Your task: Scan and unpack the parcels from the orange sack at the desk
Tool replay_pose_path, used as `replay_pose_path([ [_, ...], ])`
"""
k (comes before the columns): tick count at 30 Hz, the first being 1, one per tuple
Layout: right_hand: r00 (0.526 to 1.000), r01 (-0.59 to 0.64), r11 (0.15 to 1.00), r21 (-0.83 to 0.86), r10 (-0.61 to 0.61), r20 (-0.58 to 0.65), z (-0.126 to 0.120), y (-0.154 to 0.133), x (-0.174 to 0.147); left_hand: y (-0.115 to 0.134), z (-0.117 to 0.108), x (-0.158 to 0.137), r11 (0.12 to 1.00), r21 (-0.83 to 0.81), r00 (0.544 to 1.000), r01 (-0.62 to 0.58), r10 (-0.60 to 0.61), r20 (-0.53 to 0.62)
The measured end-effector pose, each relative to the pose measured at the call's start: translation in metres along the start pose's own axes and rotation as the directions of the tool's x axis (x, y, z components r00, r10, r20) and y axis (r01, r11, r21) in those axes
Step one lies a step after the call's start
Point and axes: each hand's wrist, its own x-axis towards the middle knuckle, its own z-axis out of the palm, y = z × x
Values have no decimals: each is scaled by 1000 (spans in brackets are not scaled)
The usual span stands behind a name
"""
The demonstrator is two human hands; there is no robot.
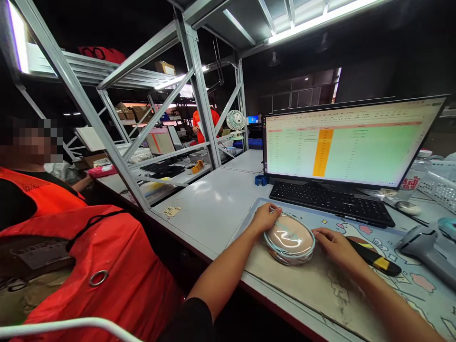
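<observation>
A: Position of round pack (289, 240)?
B: On mat (356, 285), atop desk (213, 204), before keyboard (331, 202). Monitor (349, 142) behind keyboard.
A: Flanks?
B: Left hand (265, 217) left, right hand (333, 247) right; cutter (375, 259) further right.
</observation>
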Motion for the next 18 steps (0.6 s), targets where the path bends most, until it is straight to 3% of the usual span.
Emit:
replay_pose_path([
  [3, 999, -51, 996, -74, 51, -2, 3, -4, -4, 13, -8, -14, 983, -3, 976, -182, 181, 118],
  [5, 993, -115, 991, -69, 116, 7, 7, -7, -8, 21, -14, -24, 944, 35, 894, -330, 300, 333],
  [7, 981, -195, 980, -47, 196, 10, 11, -10, -11, 27, -18, -33, 894, 136, 797, -428, 302, 523],
  [8, 973, -229, 973, -32, 229, 10, 13, -11, -11, 28, -19, -36, 868, 202, 773, -453, 270, 574],
  [13, 963, -264, 961, 85, 267, -26, 18, -6, -8, 31, -15, -42, 788, 370, 776, -492, 205, 596],
  [18, 981, -115, 974, 194, 142, -135, 16, -12, -10, 31, -8, -43, 753, 411, 786, -513, 219, 578],
])
